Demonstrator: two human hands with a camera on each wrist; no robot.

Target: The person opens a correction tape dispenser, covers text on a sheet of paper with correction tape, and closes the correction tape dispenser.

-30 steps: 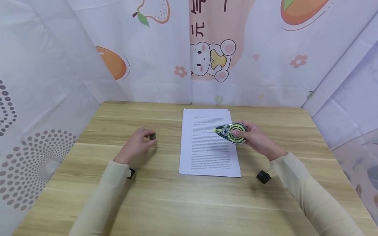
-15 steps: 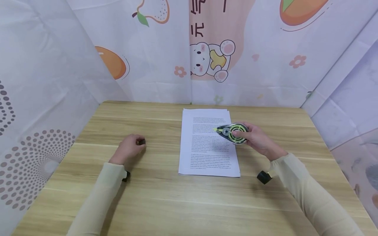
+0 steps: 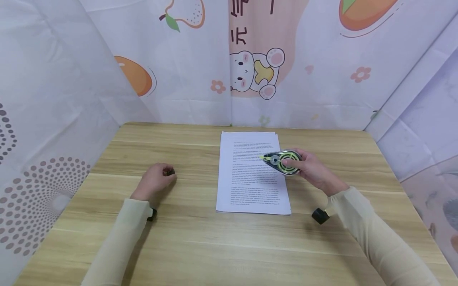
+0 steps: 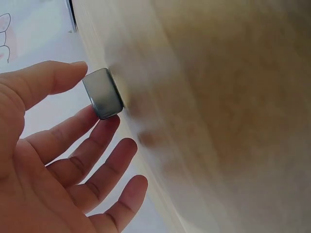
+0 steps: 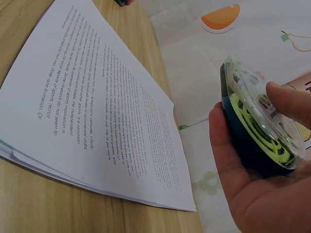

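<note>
My left hand (image 3: 154,180) is low over the left part of the wooden table (image 3: 200,242). Between its thumb and index and middle fingers sits a small smoky-clear cap (image 4: 103,93), one edge against or very near the wood; the other fingers spread away loosely. My right hand (image 3: 316,171) grips a correction tape (image 3: 277,159) with a clear case and green gears, thumb on the upper face and fingers underneath. Its tip points left above a stack of printed paper (image 3: 250,194). In the right wrist view the correction tape (image 5: 257,116) appears lifted clear of the paper.
A patterned curtain (image 3: 171,87) hangs along the table's back edge and both sides. Black wrist cameras, such as the right one (image 3: 320,215), stick out beneath the sleeves. Bare wood lies between my left hand and the paper.
My left hand has moved left and toward me with the cap, down to the table, then nearly stopped. My right hand holds the correction tape in almost the same place.
</note>
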